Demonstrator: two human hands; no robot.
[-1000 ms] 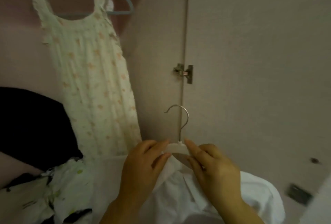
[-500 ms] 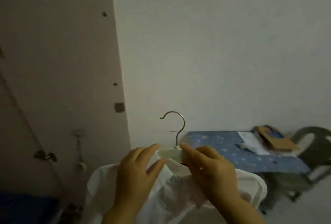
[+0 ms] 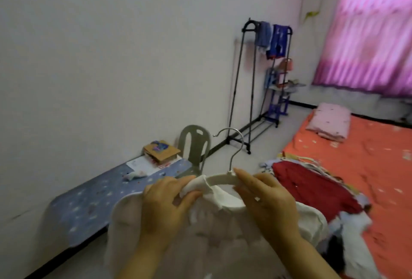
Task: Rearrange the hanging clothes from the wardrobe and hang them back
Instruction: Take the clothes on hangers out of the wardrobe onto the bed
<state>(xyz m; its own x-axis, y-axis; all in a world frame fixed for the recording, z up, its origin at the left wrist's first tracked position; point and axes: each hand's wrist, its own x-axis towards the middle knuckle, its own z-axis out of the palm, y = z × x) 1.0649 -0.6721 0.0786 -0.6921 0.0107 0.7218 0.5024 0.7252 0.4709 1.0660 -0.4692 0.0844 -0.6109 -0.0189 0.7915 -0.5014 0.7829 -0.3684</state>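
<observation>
Because the white garment (image 3: pixel 211 234) was gathered at its neckline between the two hands, the hold looked like work on the hanger (image 3: pixel 219 179) rather than a mere carry. Whether the cloth was going on or coming off, the view could not settle.

The left hand (image 3: pixel 165 207) pinched a bunched fold of the collar between thumb and forefingers, right at the hanger's left arm, seemingly so the cloth could be drawn along the shoulder there. The right hand (image 3: pixel 265 200) closed over the hanger's right arm, forefinger stretched toward the base of the metal hook (image 3: pixel 231 142). That grip appeared meant to steady the frame for the other hand. The hook rose free above and between the grips, caught on nothing, so the whole weight hung from the hands. Below the grips the garment fell in loose folds, its hem out of view.

Both wrists came up from the lower edge, backs of the hands toward the camera, knuckles raised. The hands were near each other but apart, with the hanger's bare middle between them.

Beyond the right grip, a pile of clothes (image 3: pixel 312 187) lay on the orange bed (image 3: pixel 367 167), probably where sorted pieces were gathered. Beyond the left grip stood a low blue table (image 3: pixel 93 200) and a grey chair (image 3: pixel 196 142). No wardrobe showed, so hanging the garment back looked some way off.
</observation>
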